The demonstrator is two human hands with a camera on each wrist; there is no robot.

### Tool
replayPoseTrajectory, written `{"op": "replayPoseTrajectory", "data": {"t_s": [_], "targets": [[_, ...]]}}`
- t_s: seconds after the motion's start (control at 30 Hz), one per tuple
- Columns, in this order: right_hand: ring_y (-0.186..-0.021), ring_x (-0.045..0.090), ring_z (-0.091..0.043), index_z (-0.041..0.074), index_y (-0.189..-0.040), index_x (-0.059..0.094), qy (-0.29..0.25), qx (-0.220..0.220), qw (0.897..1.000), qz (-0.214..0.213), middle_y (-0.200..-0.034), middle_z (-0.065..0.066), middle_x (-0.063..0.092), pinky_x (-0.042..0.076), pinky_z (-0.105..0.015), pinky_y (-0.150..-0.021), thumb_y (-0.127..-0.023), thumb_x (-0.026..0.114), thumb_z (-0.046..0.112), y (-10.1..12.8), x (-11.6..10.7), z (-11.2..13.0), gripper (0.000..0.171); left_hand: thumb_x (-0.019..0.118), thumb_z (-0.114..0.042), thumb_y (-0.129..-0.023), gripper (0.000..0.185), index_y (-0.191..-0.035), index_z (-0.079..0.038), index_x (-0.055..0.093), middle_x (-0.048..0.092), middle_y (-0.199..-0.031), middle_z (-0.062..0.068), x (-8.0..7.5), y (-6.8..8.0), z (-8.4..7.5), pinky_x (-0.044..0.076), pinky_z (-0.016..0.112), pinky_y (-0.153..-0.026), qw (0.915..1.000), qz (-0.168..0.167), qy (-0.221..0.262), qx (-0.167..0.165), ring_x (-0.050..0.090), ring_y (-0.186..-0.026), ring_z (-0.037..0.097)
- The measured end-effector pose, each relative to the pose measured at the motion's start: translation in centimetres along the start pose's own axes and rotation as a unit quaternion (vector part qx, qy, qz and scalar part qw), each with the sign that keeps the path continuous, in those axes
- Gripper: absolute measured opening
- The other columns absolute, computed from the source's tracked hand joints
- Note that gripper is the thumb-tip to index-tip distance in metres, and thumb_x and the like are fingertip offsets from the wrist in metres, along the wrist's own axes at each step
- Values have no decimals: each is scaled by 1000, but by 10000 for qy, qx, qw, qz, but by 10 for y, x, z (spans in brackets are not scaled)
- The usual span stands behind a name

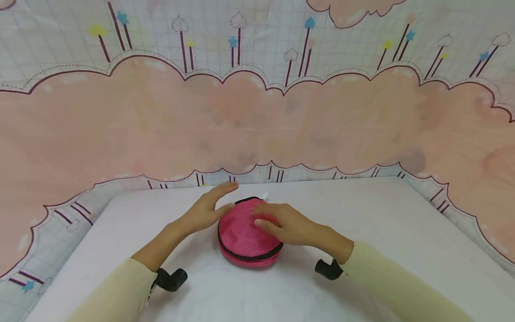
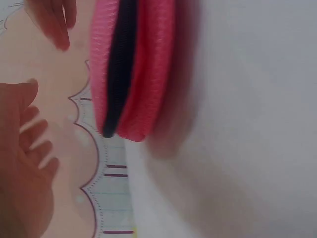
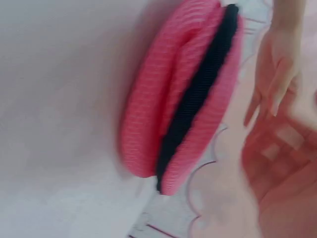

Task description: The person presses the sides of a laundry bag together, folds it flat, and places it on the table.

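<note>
While a printed backdrop cloth (image 1: 257, 125) of pink clouds, grid lines and small stars and hearts on sticks rises behind and to both sides, the white worktop (image 1: 382, 232) spreads out below it and carries everything else in view. Two cream sleeves (image 1: 402, 286) come in from the near edge, and a black wrist mount (image 1: 170, 279) shows under each forearm. Near the middle of the worktop, toward its far edge, lies a round pink mesh pouch (image 1: 245, 237) with a black zipper band (image 1: 251, 258) running round its rim; the pouch rests flat on the surface. A small white tab (image 1: 265, 195) peeks out at its far side, too small to tell what it is. The right hand (image 1: 287, 223) lies across the top of the pouch, fingers straight and relaxed, resting on the mesh without curling round it. The left hand (image 1: 207, 208) is at the pouch's left side, palm turned toward it and fingers stretched out and a little spread, with the thumb at or just beside the pink edge; whether it actually touches cannot be told. Both wrist views are blurred, showing the pouch edge-on with the zipper as a dark stripe.
</note>
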State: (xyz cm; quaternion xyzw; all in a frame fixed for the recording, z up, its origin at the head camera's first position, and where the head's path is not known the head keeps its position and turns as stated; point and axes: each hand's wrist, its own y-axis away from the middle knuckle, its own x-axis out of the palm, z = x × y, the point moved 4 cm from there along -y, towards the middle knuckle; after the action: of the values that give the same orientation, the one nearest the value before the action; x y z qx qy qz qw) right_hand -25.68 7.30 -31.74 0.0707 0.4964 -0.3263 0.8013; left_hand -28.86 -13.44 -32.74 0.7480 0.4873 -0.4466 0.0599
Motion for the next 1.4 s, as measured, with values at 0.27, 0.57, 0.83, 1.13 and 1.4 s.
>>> {"op": "replayPoseTrajectory", "data": {"t_s": [0.27, 0.57, 0.83, 1.13, 1.4], "targets": [[-141, 22, -12, 16, -140, 50, 794, -2656, 9517, 1320, -151, 1, 34, 18, -30, -113, -99, 45, 35, 2, 31, 45, 46, 51, -26, -99, 43, -140, -13, 50, 43, -146, -2, 29, -25, -13, 21, 46, -112, 9817, 1361, -502, 1236, 27, -140, 21], [-144, 14, -16, 16, -148, 37, 1598, -3060, 9200, 1857, -155, -1, 27, 10, -31, -115, -98, 44, 41, -3, 58, 35, 56, 44, -26, -102, 44, -143, -12, 45, 40, -148, 3, 54, -29, 3, 17, 46, -113, 9722, 1721, -637, 1452, 27, -140, 25], [-144, 10, -17, 15, -151, 29, 2343, -3405, 8903, 1909, -156, 3, 23, 9, -34, -115, -98, 40, 48, -15, 72, 23, 64, 38, -29, -104, 45, -147, -17, 39, 36, -151, -3, 62, -26, 19, 16, 43, -114, 9726, 1932, -298, 1260, 23, -142, 19], [-145, 0, -15, 17, -153, 22, 2616, -3275, 8814, 2180, -158, 5, 15, 3, -34, -115, -98, 34, 54, -19, 78, 26, 68, 36, -31, -104, 48, -149, -16, 36, 30, -153, 4, 60, -30, 15, 11, 46, -114, 9708, 1871, -696, 1327, 19, -143, 23], [-145, -2, -16, 19, -153, 25, 2507, -3281, 8846, 2169, -158, 4, 16, 2, -35, -115, -99, 33, 53, -12, 77, 26, 65, 35, -31, -104, 48, -149, -15, 35, 30, -154, 6, 64, -30, 11, 11, 50, -113, 9677, 2007, -897, 1232, 17, -143, 26]]}}
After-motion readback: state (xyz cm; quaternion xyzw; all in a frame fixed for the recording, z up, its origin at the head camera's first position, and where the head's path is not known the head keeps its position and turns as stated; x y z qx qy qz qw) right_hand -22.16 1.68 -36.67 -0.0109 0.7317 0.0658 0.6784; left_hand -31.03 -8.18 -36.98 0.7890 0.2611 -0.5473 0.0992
